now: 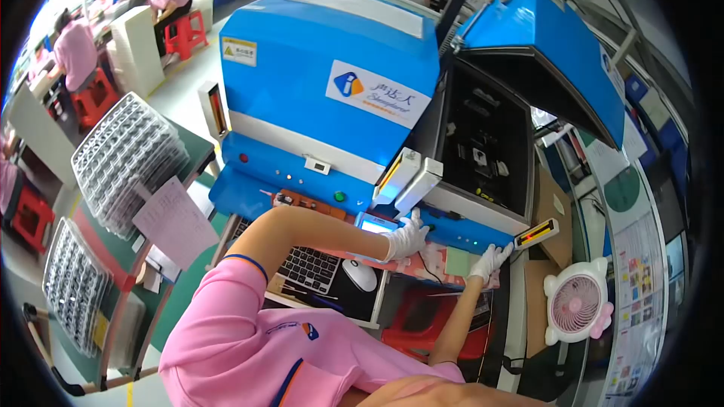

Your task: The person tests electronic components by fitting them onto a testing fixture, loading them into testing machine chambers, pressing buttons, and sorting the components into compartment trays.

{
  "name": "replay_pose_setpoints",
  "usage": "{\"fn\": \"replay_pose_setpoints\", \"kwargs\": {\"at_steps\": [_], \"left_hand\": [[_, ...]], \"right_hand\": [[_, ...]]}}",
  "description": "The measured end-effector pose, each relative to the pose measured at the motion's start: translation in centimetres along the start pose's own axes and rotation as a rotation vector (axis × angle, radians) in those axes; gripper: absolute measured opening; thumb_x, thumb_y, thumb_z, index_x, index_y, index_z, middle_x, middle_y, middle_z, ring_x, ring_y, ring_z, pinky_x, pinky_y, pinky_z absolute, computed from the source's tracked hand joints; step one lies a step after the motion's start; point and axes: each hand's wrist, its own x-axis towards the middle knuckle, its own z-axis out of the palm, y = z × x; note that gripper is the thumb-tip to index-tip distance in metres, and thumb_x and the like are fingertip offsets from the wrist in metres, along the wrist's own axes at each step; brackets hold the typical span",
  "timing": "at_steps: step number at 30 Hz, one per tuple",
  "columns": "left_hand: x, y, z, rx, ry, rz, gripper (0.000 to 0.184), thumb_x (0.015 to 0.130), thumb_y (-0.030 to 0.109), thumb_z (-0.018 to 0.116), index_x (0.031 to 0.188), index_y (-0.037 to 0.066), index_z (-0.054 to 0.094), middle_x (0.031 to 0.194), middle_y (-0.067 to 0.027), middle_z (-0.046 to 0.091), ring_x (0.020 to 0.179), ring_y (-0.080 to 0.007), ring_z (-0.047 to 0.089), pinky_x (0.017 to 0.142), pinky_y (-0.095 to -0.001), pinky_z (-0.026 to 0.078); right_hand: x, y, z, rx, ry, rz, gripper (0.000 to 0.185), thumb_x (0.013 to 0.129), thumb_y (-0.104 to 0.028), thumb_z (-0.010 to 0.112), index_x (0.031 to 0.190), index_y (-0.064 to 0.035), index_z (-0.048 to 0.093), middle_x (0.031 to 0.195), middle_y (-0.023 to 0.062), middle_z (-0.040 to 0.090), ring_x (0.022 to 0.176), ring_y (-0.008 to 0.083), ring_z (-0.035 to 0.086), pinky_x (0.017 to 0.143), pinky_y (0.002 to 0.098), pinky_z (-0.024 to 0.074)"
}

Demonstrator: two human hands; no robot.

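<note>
My left hand (407,239), in a white glove, is at the front edge of the blue test machine, next to a small device with a lit screen (375,224). Its fingers reach up to the front panel (445,224), apart, with nothing visible in them. My right hand (490,261), gloved too, touches the right end of the same panel with fingers stretched out. Above the panel, the right-hand box (483,143) has its blue lid (528,38) raised, and small parts lie in its dark interior. The left-hand box (324,83) has its blue cover down.
A keyboard (308,270) and a white mouse (360,275) lie below my left arm. Stacked clear trays (128,158) and a paper sheet (175,222) are at left. A pink-and-white fan (577,303) stands at right. Seated people (75,53) work in the background.
</note>
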Motion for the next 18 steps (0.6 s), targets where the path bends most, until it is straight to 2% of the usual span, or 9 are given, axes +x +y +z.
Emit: {"fn": "replay_pose_setpoints", "kwargs": {"at_steps": [2, 5, 6, 8, 9, 12, 14, 16, 18], "left_hand": [[0.0, -0.1, 0.1, 0.029, -0.016, 0.001, 0.042, 0.080, 0.027, 0.068, 0.117, 0.010, 0.070, 0.135, -0.0158, 0.055, 0.115, -0.0620, 0.050, 0.057, -0.0544, 0.051], [0.4, 0.7, 1.1, 0.105, 0.017, -0.044, 0.046, 0.080, 0.026, 0.068, 0.123, 0.011, 0.067, 0.139, -0.0141, 0.053, 0.116, -0.0651, 0.047, 0.057, -0.0543, 0.051], [0.1, 0.7, 0.6, 0.117, 0.014, -0.067, 0.047, 0.080, 0.026, 0.068, 0.124, 0.011, 0.067, 0.139, -0.0138, 0.053, 0.116, -0.0657, 0.047, 0.056, -0.0542, 0.051], [-1.2, -0.5, -3.4, 0.106, -0.009, -0.035, 0.038, 0.084, 0.023, 0.064, 0.120, 0.012, 0.068, 0.134, -0.0108, 0.057, 0.113, -0.0543, 0.056, 0.061, -0.0501, 0.052], [-1.8, -1.5, -4.4, 0.099, -0.032, -0.078, 0.038, 0.084, 0.023, 0.064, 0.120, 0.012, 0.068, 0.134, -0.0108, 0.057, 0.113, -0.0543, 0.056, 0.061, -0.0501, 0.052], [-2.9, -4.8, -7.3, -0.464, -0.181, 0.310, 0.028, 0.088, 0.024, 0.062, 0.112, 0.011, 0.069, 0.119, -0.0092, 0.065, 0.104, -0.0364, 0.065, 0.070, -0.0432, 0.053], [-8.0, -5.4, -9.6, -1.212, -0.092, 0.043, 0.020, 0.089, 0.018, 0.061, 0.102, 0.005, 0.068, 0.093, -0.0109, 0.070, 0.095, -0.0209, 0.067, 0.076, -0.0378, 0.053], [-14.0, -6.6, -12.4, -1.465, 0.071, 0.033, 0.023, 0.090, 0.020, 0.063, 0.108, 0.006, 0.066, 0.094, -0.0113, 0.070, 0.087, -0.0231, 0.068, 0.075, -0.0340, 0.052], [-20.5, -8.8, -17.3, -1.398, 0.080, -0.283, 0.027, 0.090, 0.018, 0.067, 0.115, 0.007, 0.065, 0.102, -0.0102, 0.069, 0.093, -0.0216, 0.067, 0.083, -0.0337, 0.053]], "right_hand": [[-0.3, -0.5, 0.1, -0.061, -0.001, 0.042, 0.062, 0.092, 0.002, 0.049, 0.150, -0.0074, 0.033, 0.153, 0.0200, 0.036, 0.132, 0.0363, 0.047, 0.110, 0.0390, 0.0372], [-0.5, -3.5, -0.7, -0.454, -0.013, 0.220, 0.061, 0.093, 0.000, 0.047, 0.151, -0.0128, 0.032, 0.154, 0.0182, 0.036, 0.130, 0.0367, 0.049, 0.108, 0.0391, 0.0390], [-0.7, -4.1, -0.8, -0.461, -0.047, 0.220, 0.061, 0.093, 0.000, 0.047, 0.151, -0.0128, 0.032, 0.154, 0.0182, 0.036, 0.130, 0.0367, 0.049, 0.108, 0.0391, 0.0390], [-1.2, -4.8, -0.6, -0.387, -0.046, 0.171, 0.064, 0.093, -0.002, 0.049, 0.153, -0.0093, 0.027, 0.150, 0.0192, 0.040, 0.128, 0.0360, 0.048, 0.111, 0.0414, 0.0329], [-2.1, -4.5, -0.1, -0.393, -0.095, 0.163, 0.064, 0.093, -0.002, 0.049, 0.153, -0.0093, 0.027, 0.150, 0.0192, 0.040, 0.128, 0.0360, 0.048, 0.111, 0.0414, 0.0329], [-5.3, -4.7, 2.5, -0.149, -0.141, -0.241, 0.066, 0.094, -0.005, 0.050, 0.154, -0.0089, 0.022, 0.141, 0.0222, 0.048, 0.114, 0.0324, 0.058, 0.100, 0.0403, 0.0444], [-11.3, -7.9, 3.8, 0.245, -0.452, -0.262, 0.069, 0.095, -0.005, 0.051, 0.154, -0.0076, 0.016, 0.136, 0.0227, 0.051, 0.102, 0.0264, 0.062, 0.087, 0.0363, 0.0516], [-18.0, -13.6, 4.1, 0.141, -0.813, 0.029, 0.074, 0.094, -0.005, 0.052, 0.155, -0.0087, 0.010, 0.137, 0.0220, 0.049, 0.093, 0.0228, 0.064, 0.077, 0.0325, 0.0548], [-21.8, -12.3, 6.3, 0.224, -1.072, -0.085, 0.070, 0.093, -0.005, 0.054, 0.154, -0.0080, 0.019, 0.137, 0.0222, 0.050, 0.104, 0.0291, 0.062, 0.086, 0.0385, 0.0534]]}}
